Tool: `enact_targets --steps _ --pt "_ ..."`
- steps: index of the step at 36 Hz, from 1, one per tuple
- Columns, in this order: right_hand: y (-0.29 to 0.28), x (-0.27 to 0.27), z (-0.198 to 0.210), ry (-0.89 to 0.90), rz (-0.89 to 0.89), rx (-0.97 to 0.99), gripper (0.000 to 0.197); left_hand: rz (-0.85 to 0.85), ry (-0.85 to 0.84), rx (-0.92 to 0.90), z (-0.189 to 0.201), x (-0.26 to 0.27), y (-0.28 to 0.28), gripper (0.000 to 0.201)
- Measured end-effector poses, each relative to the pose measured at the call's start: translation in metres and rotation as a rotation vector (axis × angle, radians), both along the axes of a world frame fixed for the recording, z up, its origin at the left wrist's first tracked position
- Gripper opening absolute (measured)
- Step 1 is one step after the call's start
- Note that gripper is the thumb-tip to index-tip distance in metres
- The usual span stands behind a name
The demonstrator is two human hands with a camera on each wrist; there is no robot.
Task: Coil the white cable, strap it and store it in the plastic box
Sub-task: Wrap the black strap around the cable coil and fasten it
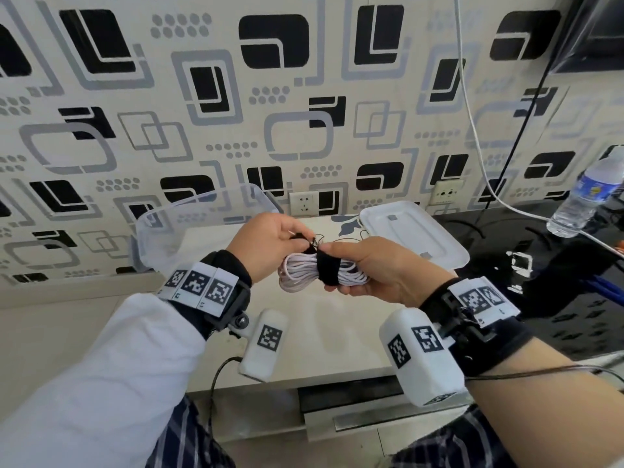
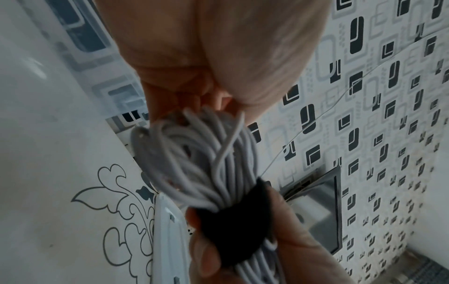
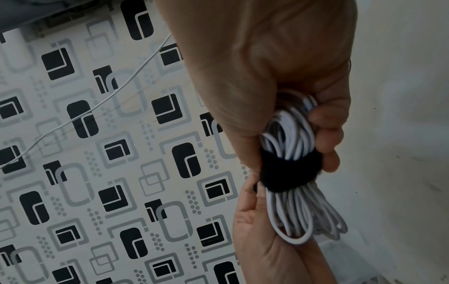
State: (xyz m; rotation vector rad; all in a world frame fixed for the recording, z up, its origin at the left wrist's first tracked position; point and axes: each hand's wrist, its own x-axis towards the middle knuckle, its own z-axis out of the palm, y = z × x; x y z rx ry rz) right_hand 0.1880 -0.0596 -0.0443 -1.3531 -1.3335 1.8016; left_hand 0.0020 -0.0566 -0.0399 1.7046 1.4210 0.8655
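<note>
The white cable (image 1: 297, 269) is coiled into a bundle, and a black strap (image 1: 328, 269) is wrapped round its middle. I hold it in the air above the table. My right hand (image 1: 351, 265) grips the bundle at the strap, thumb on top and fingers underneath. My left hand (image 1: 299, 238) pinches the strap's loose end at the top of the bundle. The left wrist view has the cable (image 2: 194, 159) and strap (image 2: 228, 230) close up. In the right wrist view the strap (image 3: 289, 171) circles the cable (image 3: 303, 217) fully. The clear plastic box (image 1: 209, 199) stands open at the back left.
The box's white lid (image 1: 405, 228) lies at the back right of the table (image 1: 320, 336). A water bottle (image 1: 587, 197) stands on the black surface (image 1: 540, 251) to the right. Another white wire (image 1: 472, 130) hangs down the patterned wall. Wall sockets (image 1: 304, 204) sit behind the table.
</note>
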Motion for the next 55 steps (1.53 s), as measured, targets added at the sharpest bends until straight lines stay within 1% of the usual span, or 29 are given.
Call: enact_targets --steps 2,6,7,9,11,16,17,20,22,25,30,34,39,43,48,52,53,55 --pt "0.000 -0.001 -0.001 -0.002 0.007 -0.003 0.044 0.003 0.039 0.014 0.000 -0.001 0.001 0.014" --pt "0.003 0.000 -0.004 -0.011 0.040 0.010 0.054 0.063 0.018 0.017 0.002 -0.005 0.003 0.001" --pt "0.003 0.000 -0.004 -0.016 0.049 0.015 0.054 0.073 0.015 0.018 0.003 -0.006 0.004 0.002" --pt "0.003 0.000 -0.004 -0.030 0.066 0.022 0.053 0.064 0.015 0.024 0.003 -0.005 0.005 0.002" --pt "0.003 0.000 -0.005 -0.043 0.075 0.012 0.049 0.053 0.049 0.066 0.004 -0.001 0.004 0.004" --pt "0.004 -0.005 -0.007 -0.064 0.073 -0.037 0.044 0.050 0.177 0.224 0.006 0.008 0.006 0.018" --pt "0.004 -0.007 -0.008 -0.076 0.063 -0.037 0.043 0.042 0.203 0.241 0.007 0.010 0.006 0.017" --pt "0.006 -0.009 -0.011 -0.108 0.028 -0.037 0.040 0.031 0.283 0.305 0.008 0.015 0.003 0.006" --pt "0.008 -0.008 -0.011 -0.095 0.009 -0.065 0.038 0.032 0.314 0.339 0.008 0.018 0.000 0.006" --pt "0.011 -0.005 -0.012 -0.058 -0.004 -0.099 0.038 0.023 0.323 0.342 0.009 0.022 -0.004 0.006" --pt "0.011 -0.004 -0.009 0.003 0.022 -0.167 0.027 0.035 0.271 0.314 0.008 0.028 -0.012 0.004" --pt "0.013 -0.003 -0.011 0.042 0.072 -0.263 0.025 0.052 0.222 0.284 0.007 0.035 -0.019 0.004" --pt "0.010 -0.002 -0.011 0.106 0.059 -0.335 0.020 0.101 0.104 0.219 0.001 0.039 -0.024 0.004" --pt "0.007 -0.002 -0.008 0.152 0.046 -0.357 0.019 0.116 0.013 0.222 0.001 0.039 -0.030 0.004" --pt "0.008 0.002 -0.002 0.192 0.023 -0.379 0.019 0.102 -0.135 0.225 0.003 0.034 -0.035 0.023" --pt "0.008 0.001 -0.007 0.166 -0.012 -0.366 0.021 0.058 -0.180 0.183 -0.002 0.032 -0.036 0.042" --pt "0.008 0.000 -0.008 0.165 -0.011 -0.366 0.023 0.048 -0.181 0.170 -0.004 0.031 -0.035 0.042" --pt "0.009 -0.001 -0.010 0.162 -0.019 -0.367 0.024 0.015 -0.169 0.163 -0.007 0.031 -0.035 0.035"
